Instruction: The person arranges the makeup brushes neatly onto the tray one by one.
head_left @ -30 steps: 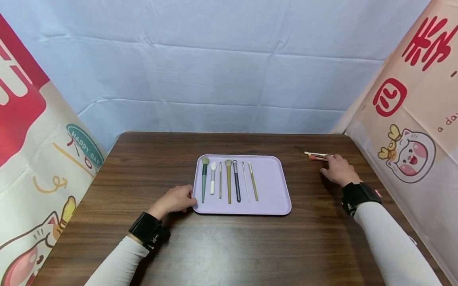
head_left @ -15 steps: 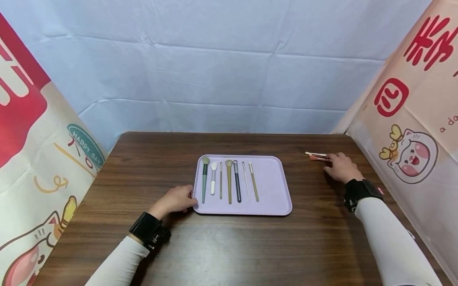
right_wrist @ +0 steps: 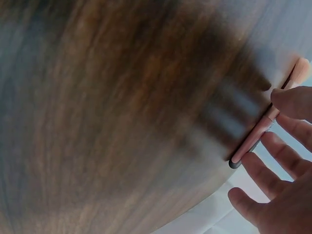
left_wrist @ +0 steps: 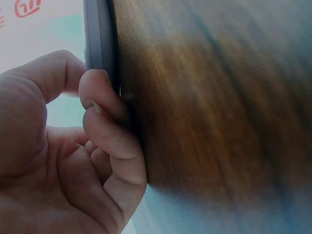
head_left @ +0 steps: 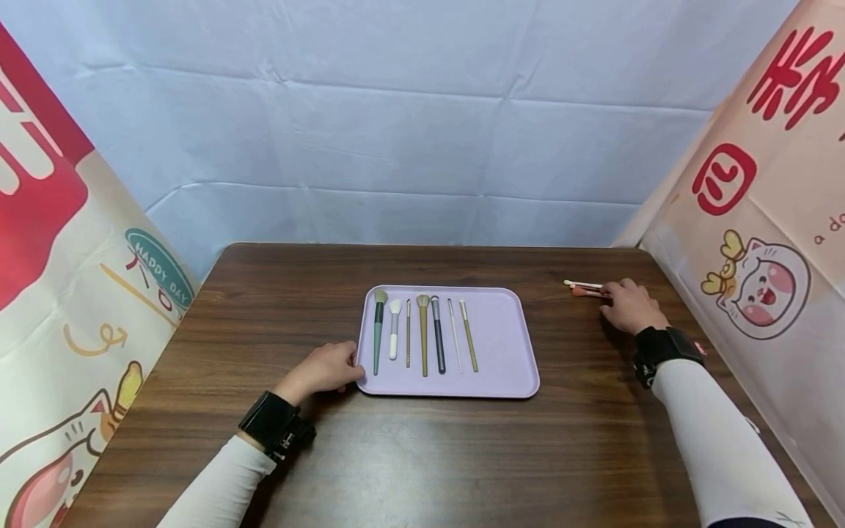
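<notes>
My left hand (head_left: pixel 323 367) pinches the left edge of a lilac tray (head_left: pixel 505 341), thumb over the rim and curled fingers underneath; the left wrist view shows the tray's edge (left_wrist: pixel 101 39) between them. On the tray lie several makeup brushes in a row, among them a green-handled brush (head_left: pixel 378 334) and a dark-handled one (head_left: pixel 439 337). At the table's right, my right hand (head_left: pixel 630 306) reaches over a pink makeup brush (right_wrist: pixel 252 140) with loosely spread fingers, thumb on one side of it, fingertips on the other. Beside that brush lies a white-tipped one (head_left: pixel 581 284), partly hidden by the hand.
A dark wooden table (head_left: pixel 436 462) carries everything. Behind it hangs a pale blue cloth (head_left: pixel 396 147). Printed sheets flank the table, one on the left (head_left: pixel 72 293) and another on the right (head_left: pixel 805 293), close to the right forearm.
The right hand has shifted slightly to the right, showing a bit more of the brushes beside it, then stays nearly still. The left hand keeps its hold on the tray.
</notes>
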`<state>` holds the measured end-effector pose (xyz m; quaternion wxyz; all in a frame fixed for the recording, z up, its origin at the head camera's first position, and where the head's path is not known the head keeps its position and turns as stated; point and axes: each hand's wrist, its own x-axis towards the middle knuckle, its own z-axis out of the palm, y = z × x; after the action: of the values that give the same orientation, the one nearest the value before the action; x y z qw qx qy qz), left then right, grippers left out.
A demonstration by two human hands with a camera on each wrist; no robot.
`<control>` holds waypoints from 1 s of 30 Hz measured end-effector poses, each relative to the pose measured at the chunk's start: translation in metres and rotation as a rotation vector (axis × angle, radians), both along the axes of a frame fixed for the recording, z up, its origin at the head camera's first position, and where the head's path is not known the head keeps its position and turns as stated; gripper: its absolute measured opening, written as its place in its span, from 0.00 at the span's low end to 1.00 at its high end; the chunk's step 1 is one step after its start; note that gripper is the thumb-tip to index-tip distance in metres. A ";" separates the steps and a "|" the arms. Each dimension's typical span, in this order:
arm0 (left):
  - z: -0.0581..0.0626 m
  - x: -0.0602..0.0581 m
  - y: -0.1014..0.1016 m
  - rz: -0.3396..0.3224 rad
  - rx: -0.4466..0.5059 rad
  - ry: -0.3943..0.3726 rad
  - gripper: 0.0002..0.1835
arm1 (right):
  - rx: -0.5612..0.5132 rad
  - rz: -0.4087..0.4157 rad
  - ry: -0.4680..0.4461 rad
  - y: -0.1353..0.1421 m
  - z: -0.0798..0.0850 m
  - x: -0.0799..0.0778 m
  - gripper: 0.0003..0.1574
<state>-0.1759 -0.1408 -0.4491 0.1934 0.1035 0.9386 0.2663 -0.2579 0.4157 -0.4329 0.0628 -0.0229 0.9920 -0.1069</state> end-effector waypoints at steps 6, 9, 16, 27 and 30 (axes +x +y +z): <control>0.000 0.001 0.000 -0.002 0.001 0.003 0.06 | -0.013 -0.002 0.003 0.000 -0.001 -0.002 0.23; -0.001 0.001 0.000 0.000 -0.002 0.004 0.06 | -0.018 -0.007 0.006 0.000 -0.002 -0.004 0.21; -0.003 0.000 0.000 0.003 0.000 -0.005 0.06 | 0.001 0.018 0.047 0.003 -0.008 -0.008 0.14; 0.000 0.000 0.001 -0.005 -0.015 -0.006 0.06 | 0.021 0.048 0.053 0.001 -0.005 -0.009 0.09; 0.000 0.000 0.001 0.000 -0.011 -0.011 0.06 | 0.029 0.057 0.055 0.000 -0.004 -0.009 0.09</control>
<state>-0.1762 -0.1398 -0.4496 0.1994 0.1008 0.9390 0.2615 -0.2674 0.4155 -0.4366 0.0389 -0.0533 0.9937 -0.0902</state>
